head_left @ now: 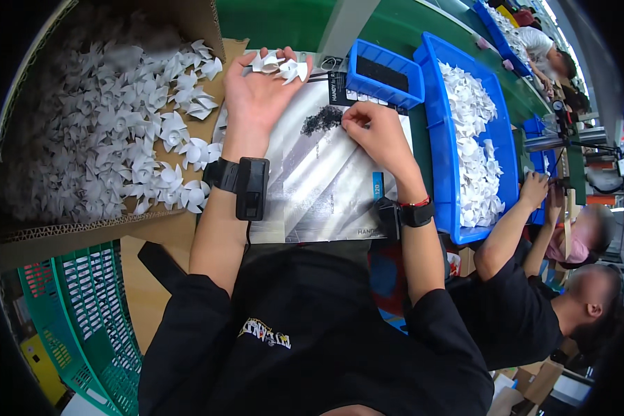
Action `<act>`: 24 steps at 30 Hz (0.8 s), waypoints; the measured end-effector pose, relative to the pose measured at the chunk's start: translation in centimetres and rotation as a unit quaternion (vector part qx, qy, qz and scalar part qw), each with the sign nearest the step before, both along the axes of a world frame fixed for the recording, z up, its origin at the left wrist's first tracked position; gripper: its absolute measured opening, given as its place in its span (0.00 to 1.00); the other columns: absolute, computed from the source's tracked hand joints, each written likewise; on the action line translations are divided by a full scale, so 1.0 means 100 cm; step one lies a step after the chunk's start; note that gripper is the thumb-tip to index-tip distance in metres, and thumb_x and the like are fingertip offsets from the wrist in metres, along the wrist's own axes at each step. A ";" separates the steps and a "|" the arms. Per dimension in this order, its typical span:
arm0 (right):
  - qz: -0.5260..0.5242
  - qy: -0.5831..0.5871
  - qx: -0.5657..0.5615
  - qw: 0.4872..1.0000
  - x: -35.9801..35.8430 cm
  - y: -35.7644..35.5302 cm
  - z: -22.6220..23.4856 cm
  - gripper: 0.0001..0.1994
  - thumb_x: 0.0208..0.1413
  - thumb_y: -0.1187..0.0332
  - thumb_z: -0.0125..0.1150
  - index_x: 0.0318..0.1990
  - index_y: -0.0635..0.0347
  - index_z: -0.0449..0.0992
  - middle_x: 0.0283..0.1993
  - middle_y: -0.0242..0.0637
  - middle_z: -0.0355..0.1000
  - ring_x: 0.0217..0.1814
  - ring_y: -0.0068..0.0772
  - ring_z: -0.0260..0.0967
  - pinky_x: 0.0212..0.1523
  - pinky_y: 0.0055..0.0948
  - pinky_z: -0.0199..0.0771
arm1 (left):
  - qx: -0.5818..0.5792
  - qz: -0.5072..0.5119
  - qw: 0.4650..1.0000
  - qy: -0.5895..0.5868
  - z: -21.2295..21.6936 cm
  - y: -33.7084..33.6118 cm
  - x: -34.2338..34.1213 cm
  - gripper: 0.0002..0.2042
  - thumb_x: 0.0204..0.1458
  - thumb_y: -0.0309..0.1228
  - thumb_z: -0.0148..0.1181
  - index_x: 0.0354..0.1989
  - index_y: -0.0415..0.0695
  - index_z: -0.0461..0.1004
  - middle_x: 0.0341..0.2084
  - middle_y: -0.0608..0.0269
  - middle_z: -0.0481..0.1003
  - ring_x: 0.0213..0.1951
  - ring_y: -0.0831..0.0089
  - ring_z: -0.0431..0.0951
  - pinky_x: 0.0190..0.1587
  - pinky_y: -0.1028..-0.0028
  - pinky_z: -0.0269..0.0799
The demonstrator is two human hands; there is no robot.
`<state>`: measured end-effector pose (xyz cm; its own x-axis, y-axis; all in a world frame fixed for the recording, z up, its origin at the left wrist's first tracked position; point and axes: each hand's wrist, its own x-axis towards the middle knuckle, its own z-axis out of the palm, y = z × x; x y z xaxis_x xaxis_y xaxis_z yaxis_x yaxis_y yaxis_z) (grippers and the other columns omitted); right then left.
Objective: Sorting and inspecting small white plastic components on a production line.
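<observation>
Left hand [256, 87] palm up, cupping a few white pinwheel pieces [279, 66] at the fingertips. Right hand [374, 132] pinching down on a glossy printed sheet [312, 187] beside a dark pile of small parts [321, 119]. Cardboard box of white pinwheels [118, 139] at left; blue bin [437, 139] at right, also full.

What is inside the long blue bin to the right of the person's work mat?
The long blue bin holds a heap of small white plastic fan wheels, piled along most of its length. The heap covers the bin's floor, so anything beneath it cannot be seen.
</observation>
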<state>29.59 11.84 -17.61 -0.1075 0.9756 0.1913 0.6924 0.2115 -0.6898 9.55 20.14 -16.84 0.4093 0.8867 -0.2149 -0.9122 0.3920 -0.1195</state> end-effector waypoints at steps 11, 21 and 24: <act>0.053 -0.162 0.047 0.984 -0.030 0.002 0.011 0.04 0.47 0.72 0.57 0.30 0.62 0.75 0.30 0.43 0.71 0.33 0.49 0.71 0.33 0.39 0.71 | 0.061 -0.079 0.995 -0.007 -0.016 0.013 -0.002 0.12 0.59 0.34 0.49 0.41 0.36 0.67 0.33 0.58 0.73 0.33 0.68 0.74 0.37 0.69 0.76; 0.052 -0.260 0.040 0.963 -0.037 -0.010 0.011 0.04 0.49 0.70 0.54 0.29 0.60 0.71 0.31 0.41 0.71 0.33 0.47 0.73 0.30 0.45 0.72 | 0.090 -0.055 0.994 0.028 -0.018 0.002 0.000 0.13 0.62 0.43 0.49 0.44 0.47 0.70 0.32 0.72 0.74 0.31 0.79 0.72 0.33 0.77 0.73; 0.044 -0.271 0.032 0.961 -0.036 -0.011 0.014 0.05 0.48 0.70 0.54 0.28 0.61 0.71 0.31 0.41 0.71 0.32 0.48 0.73 0.29 0.45 0.72 | 0.074 -0.053 0.993 0.074 -0.015 0.002 0.003 0.11 0.60 0.43 0.51 0.43 0.51 0.71 0.32 0.74 0.74 0.30 0.79 0.71 0.30 0.78 0.72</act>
